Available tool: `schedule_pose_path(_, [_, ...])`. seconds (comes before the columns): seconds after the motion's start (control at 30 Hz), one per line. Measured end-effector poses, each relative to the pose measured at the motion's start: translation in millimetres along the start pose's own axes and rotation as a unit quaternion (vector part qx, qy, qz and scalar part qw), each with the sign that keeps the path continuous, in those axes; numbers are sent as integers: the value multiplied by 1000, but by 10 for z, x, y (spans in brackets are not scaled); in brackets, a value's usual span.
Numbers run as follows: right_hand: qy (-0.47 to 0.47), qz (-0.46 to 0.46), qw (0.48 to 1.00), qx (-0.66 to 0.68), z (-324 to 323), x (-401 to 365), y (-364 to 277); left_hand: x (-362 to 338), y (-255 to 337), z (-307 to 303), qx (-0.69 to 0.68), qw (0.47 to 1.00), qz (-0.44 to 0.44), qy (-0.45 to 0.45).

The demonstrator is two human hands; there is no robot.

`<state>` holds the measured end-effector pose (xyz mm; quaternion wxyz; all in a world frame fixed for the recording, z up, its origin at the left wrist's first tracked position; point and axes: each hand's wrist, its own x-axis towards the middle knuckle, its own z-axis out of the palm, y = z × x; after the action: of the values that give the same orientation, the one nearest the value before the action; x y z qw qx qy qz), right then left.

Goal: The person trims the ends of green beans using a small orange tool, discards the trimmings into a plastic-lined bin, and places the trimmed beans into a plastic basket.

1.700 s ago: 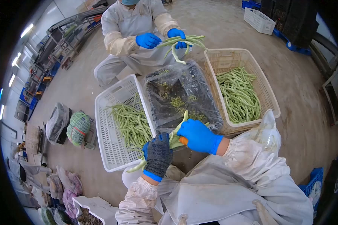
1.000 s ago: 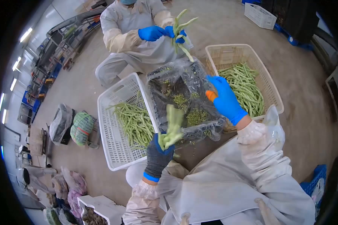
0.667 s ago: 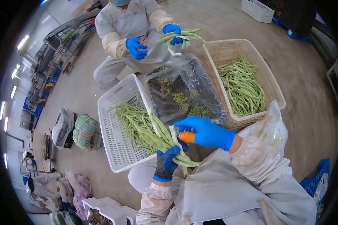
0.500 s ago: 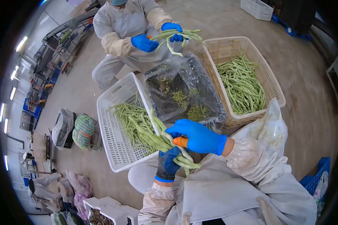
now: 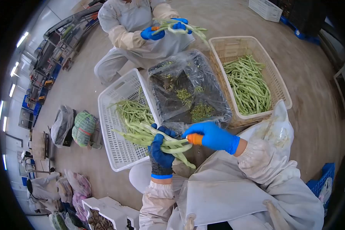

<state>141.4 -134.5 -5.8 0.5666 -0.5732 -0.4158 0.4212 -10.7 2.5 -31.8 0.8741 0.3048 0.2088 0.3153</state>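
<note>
My left hand (image 5: 161, 151), in a dark blue and grey glove, is closed around a bunch of long green beans (image 5: 143, 134). Their far ends reach over the white crate (image 5: 128, 165), which holds more beans. Bean tips stick out on the right of the grip. At those tips is my right hand (image 5: 216, 138), blue-gloved, its fingers curled together. An orange piece (image 5: 196, 138) shows at its thumb side; I cannot tell whether it is a thumb cover or a handle. Just beyond both hands stands a bin lined with clear plastic (image 5: 168, 115), with green trimmings (image 5: 201, 112) inside.
A cream crate (image 5: 281, 90) of green beans (image 5: 249, 86) stands to the right of the bin. Opposite me, a seated person in blue gloves (image 5: 152, 33) holds beans. A green wrapped bundle (image 5: 83, 128) and a white box (image 5: 107, 211) are at left.
My left hand has moved up and left with the beans, gripping nearer their right ends. My right hand has shifted right, from over the bunch to the bean tips.
</note>
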Motion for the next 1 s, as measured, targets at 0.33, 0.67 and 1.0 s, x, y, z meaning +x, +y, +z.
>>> schedule_pose_path(0.33, [-20,48,991,-119,113,-65,-30,-11,-68,121,47,997,58,37])
schedule_pose_path(0.67, [41,11,997,-59,207,-32,180,-60,-131,184,69,989,78,104])
schedule_pose_path(1.0, [129,55,986,94,279,56,723,-70,-197,209,139,975,152,81])
